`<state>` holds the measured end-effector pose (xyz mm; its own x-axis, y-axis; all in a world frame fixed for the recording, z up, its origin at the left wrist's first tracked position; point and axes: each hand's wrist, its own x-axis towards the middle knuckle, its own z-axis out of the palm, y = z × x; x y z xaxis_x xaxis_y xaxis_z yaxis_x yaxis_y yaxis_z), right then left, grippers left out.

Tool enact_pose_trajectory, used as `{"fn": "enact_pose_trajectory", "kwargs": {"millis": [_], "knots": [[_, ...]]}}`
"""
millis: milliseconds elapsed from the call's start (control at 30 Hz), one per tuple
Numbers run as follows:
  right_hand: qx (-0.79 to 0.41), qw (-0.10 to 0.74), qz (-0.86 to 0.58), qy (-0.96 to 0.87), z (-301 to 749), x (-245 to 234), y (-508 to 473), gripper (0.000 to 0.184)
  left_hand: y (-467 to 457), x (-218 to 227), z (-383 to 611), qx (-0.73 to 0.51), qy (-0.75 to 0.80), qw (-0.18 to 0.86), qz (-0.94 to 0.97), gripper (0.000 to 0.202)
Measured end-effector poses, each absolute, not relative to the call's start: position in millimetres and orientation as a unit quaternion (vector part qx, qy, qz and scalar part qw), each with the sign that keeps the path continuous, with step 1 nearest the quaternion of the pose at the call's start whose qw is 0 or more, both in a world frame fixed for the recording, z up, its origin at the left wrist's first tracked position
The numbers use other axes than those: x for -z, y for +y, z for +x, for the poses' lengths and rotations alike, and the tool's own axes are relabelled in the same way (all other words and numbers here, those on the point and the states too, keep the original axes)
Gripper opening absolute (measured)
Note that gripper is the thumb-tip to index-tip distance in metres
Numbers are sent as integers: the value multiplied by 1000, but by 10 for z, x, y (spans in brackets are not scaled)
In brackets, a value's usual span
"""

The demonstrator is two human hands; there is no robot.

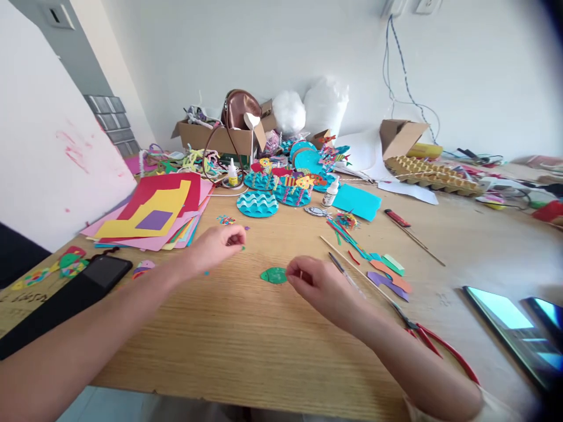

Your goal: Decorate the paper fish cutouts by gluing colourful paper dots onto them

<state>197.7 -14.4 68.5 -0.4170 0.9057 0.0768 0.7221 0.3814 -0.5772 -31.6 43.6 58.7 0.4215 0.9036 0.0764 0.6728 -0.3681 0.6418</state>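
A green fish cutout [273, 275] lies flat on the table in the middle. My right hand [317, 288] is at its tail end, fingers curled and pinched together, hiding the tail. To the upper left, my left hand [223, 239] is closed in a pinch, with a tiny green piece [243, 248] showing at its fingertips. Just beyond that hand is a small pile of colourful paper bits [226, 220], with a purple bit [247, 228] beside it. One blue bit [206, 273] sits alone nearer my left forearm.
Coloured sheets [153, 220] are stacked at left, near a black phone [108, 272]. Blue wave-decorated discs [257, 204] and a glue bottle [331, 193] stand ahead. At right lie a pen [343, 269], a wooden stick [360, 272], red-handled scissors [433, 340], a cutter [397, 218] and a tablet [501, 319].
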Motion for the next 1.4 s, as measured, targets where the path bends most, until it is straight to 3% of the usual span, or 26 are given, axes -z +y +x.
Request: {"fn": "enact_pose_trajectory", "kwargs": {"millis": [133, 367, 633, 1133, 1400], "knots": [[-227, 156, -460, -844, 2116, -569, -420, 18, 554, -585, -801, -168, 570, 181, 784, 7], [-216, 112, -463, -852, 2191, -462, -665, 22, 524, -491, -962, -89, 612, 165, 768, 12], [-219, 125, -466, -848, 2273, -456, -742, 23, 529, -521, -1038, -83, 601, 133, 784, 13], [-218, 94, -464, -854, 2302, -439, -794, 23, 377, -495, -973, -20, 488, 165, 857, 17], [-194, 89, -443, -871, 2288, -432, -828, 24, 491, -364, -895, 0, 466, 109, 878, 17]]}}
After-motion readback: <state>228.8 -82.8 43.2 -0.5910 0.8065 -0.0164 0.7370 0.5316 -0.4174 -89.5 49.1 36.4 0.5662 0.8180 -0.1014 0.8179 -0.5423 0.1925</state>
